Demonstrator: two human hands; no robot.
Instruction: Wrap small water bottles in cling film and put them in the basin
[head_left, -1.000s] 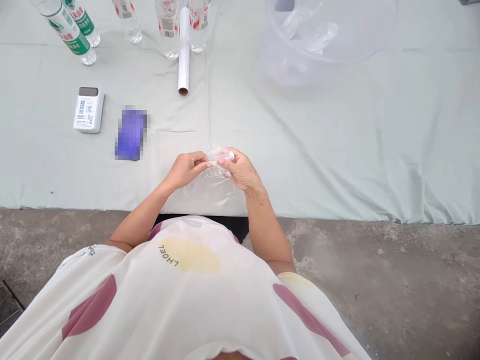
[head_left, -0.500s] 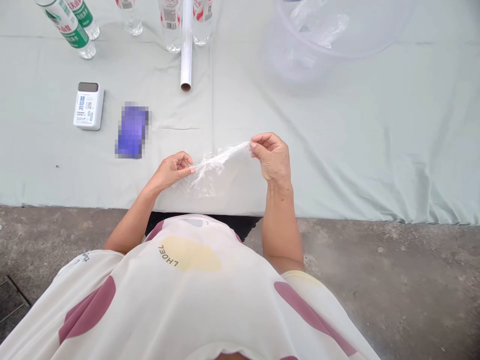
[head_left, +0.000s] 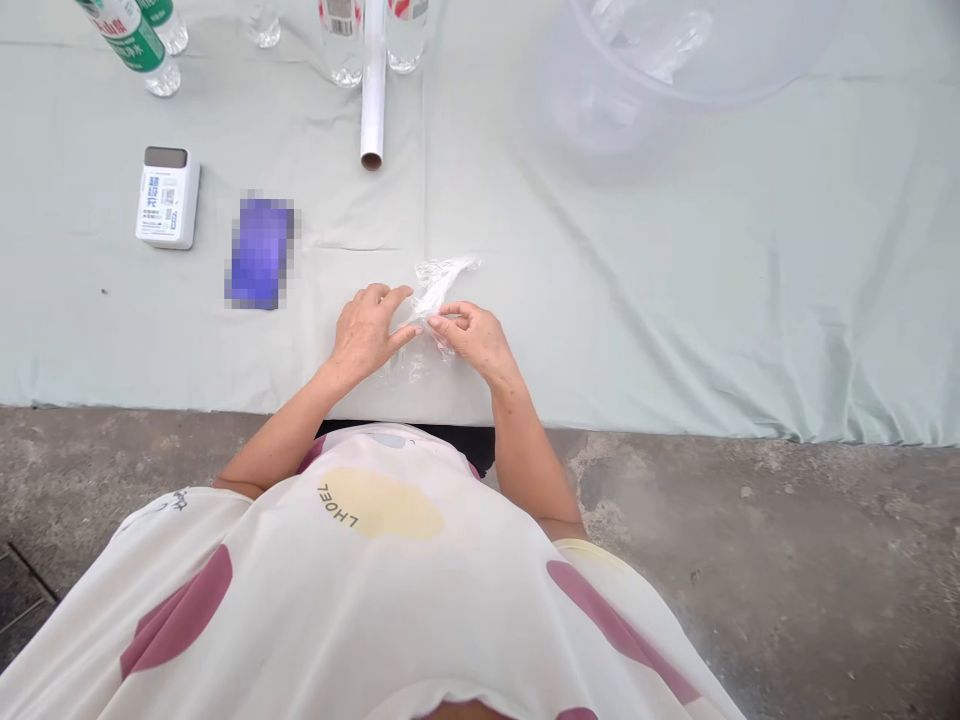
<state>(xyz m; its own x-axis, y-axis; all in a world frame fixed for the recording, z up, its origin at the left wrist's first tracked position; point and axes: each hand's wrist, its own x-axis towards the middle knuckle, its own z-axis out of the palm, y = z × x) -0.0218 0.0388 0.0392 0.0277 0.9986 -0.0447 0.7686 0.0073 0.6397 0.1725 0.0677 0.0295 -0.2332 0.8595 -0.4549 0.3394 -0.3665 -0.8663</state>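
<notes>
A crumpled piece of clear plastic film (head_left: 442, 280) is bunched up over the table near its front edge, its loose folds spreading above and below my fingers. My right hand (head_left: 472, 338) pinches it between thumb and fingertips from the right. On the other side, my left hand (head_left: 369, 325) has its thumb and index finger spread apart, with the tips close beside the film. Whether those left fingertips touch the film is hard to see.
A pale green cloth covers the table (head_left: 675, 300). Beyond my hands lies a white roll (head_left: 373, 110) between water bottles (head_left: 343, 50). A translucent tub (head_left: 600, 110) holds clear plastic at the back right. A white box (head_left: 168, 198) and a blurred purple item (head_left: 260, 252) lie left.
My hands have come together from either end of the stretched film, which is now bunched between them. The left fingers have spread apart; my right hand has moved left and nearer to me.
</notes>
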